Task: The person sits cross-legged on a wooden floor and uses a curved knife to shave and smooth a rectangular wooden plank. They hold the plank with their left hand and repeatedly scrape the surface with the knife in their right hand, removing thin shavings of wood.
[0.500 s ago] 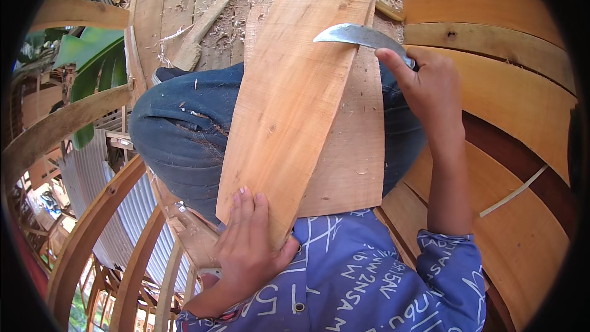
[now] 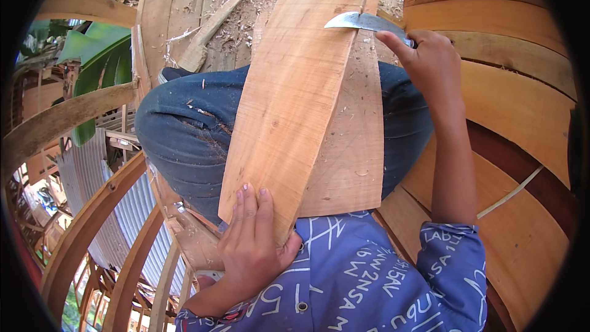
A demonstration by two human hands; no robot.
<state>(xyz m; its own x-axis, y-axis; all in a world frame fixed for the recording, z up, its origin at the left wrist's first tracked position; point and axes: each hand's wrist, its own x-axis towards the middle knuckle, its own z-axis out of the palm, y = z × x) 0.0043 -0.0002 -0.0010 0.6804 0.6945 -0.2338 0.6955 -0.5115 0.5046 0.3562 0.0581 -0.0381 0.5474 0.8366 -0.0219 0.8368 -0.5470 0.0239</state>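
Observation:
A long, pale-brown wooden board (image 2: 283,98) slopes across my lap, its near end against my shirt. My left hand (image 2: 253,246) grips that near end, fingers flat on top and the thumb at the right corner. In my right hand (image 2: 430,64) is a curved knife (image 2: 369,23), its handle mostly hidden by the closed fingers. The blade lies across the board's right edge toward the far end, its tip pointing left over the face. Beneath, a second, wider board (image 2: 353,160) rests on my thighs.
Wood shavings (image 2: 246,24) and a rough stick (image 2: 215,31) lie on the plank floor ahead. Curved plank walls (image 2: 491,18) rise at the right, with a thin strip (image 2: 510,192) lower down. Open wooden ribs (image 2: 92,227) stand at the left, with corrugated metal sheets (image 2: 132,233) beyond.
My right hand and the knife have moved a little farther away along the board's right edge. My left hand keeps its hold on the near end. The view has shifted slightly.

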